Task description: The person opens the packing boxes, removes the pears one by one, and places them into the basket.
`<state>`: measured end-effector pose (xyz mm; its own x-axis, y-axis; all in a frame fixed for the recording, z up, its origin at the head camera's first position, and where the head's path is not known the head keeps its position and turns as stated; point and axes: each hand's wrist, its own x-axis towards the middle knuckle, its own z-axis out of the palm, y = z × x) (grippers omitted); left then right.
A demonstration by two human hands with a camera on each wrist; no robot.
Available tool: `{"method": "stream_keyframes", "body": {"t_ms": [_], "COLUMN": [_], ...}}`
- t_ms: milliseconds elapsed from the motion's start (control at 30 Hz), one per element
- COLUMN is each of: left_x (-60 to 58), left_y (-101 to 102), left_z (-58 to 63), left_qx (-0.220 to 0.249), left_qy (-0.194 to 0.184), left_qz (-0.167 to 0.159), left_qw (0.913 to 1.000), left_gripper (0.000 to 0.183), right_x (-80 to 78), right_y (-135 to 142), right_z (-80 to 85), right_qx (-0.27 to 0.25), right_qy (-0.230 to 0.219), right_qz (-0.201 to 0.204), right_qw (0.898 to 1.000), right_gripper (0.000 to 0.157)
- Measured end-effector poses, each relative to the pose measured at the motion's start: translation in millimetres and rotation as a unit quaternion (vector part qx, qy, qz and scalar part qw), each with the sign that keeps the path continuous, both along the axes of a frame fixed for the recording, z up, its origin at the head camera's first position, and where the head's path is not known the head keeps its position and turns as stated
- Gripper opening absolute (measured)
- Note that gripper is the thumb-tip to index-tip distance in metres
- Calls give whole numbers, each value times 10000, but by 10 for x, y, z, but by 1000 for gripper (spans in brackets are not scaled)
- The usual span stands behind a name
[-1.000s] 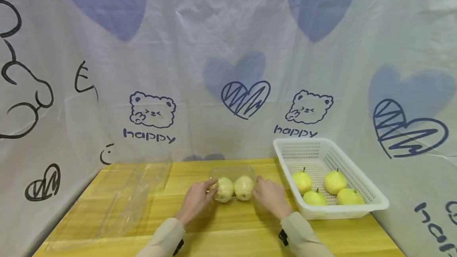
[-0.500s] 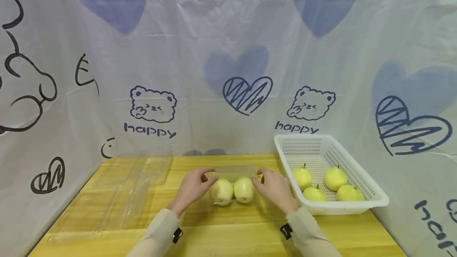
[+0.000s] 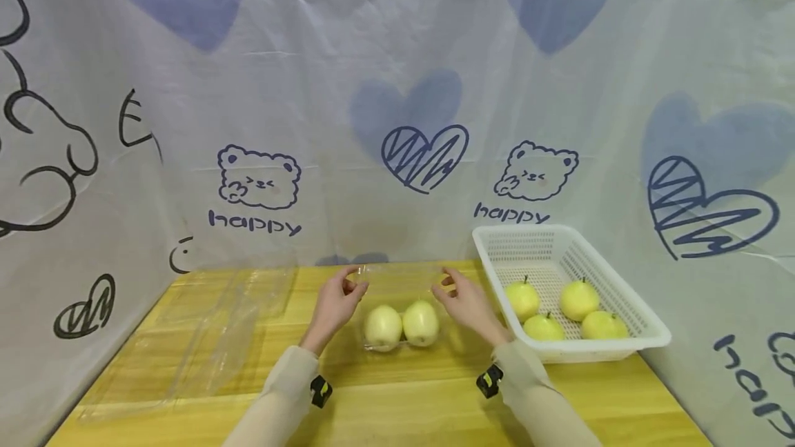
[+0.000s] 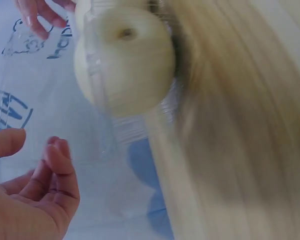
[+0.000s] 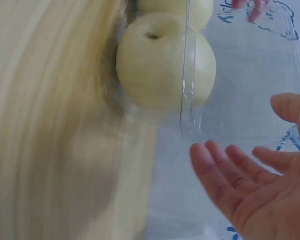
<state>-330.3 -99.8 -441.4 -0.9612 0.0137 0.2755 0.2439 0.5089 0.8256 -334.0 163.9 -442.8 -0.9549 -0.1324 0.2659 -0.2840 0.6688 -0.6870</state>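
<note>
Two round, pale yellow-green pears [image 3: 382, 327] sit side by side in a clear plastic clamshell box [image 3: 400, 345] at the middle of the table. The box's see-through lid [image 3: 400, 283] stands raised behind them. At the lid's left edge is my left hand [image 3: 335, 302], its thumb and loosely bent fingers apart with nothing visible between them in the left wrist view. My right hand [image 3: 464, 302] is by the lid's right edge; its fingers [image 5: 225, 175] are spread and relaxed in the right wrist view. Whether either hand touches the lid is hard to tell.
To the right, a white plastic basket [image 3: 640, 343] holds several yellow-green pears [image 3: 580, 300]. Clear, open plastic boxes [image 3: 211, 336] lie on the left of the wooden table [image 3: 397, 405]. A printed white sheet [image 3: 335, 88] hangs behind and at both sides.
Both hands have moved from beside the pears up and back to the lid's side edges. The lid stands higher, and the pears are more fully in view.
</note>
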Motion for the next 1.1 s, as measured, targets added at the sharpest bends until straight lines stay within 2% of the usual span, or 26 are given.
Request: {"method": "stream_keyframes", "body": {"t_ms": [133, 267, 367, 500, 700, 967, 1100], "left_x": [0, -12, -34, -70, -96, -55, -26], "left_y": [-10, -10, -14, -27, -8, 34, 33], "left_z": [-93, -157, -184, -208, -243, -297, -297], "left_qx": [-148, -305, -358, -306, -203, -330, -361], "left_qy": [-202, -230, -325, -656, -1018, -897, -879], "left_qz": [37, 41, 23, -16, -259, -466, -624], "left_qw": [9997, 9993, 9988, 9974, 9943, 9943, 9935], "left_gripper": [49, 54, 59, 62, 66, 60, 64], "right_x": [-43, -41, -28, -9, 26, 70, 84], "right_y": [-11, -15, -25, -29, -7, 15, 13], "right_z": [-58, -120, -156, -180, -192, -218, -216], "right_qx": [-256, -314, -243, 7, 178, 264, 294], "right_qy": [-451, -655, -601, -500, -399, -376, -294], "right_qz": [367, 418, 460, 560, 628, 762, 751], "right_qw": [9980, 9965, 9968, 9972, 9971, 9960, 9963], "right_gripper": [65, 66, 61, 51, 40, 37, 34]}}
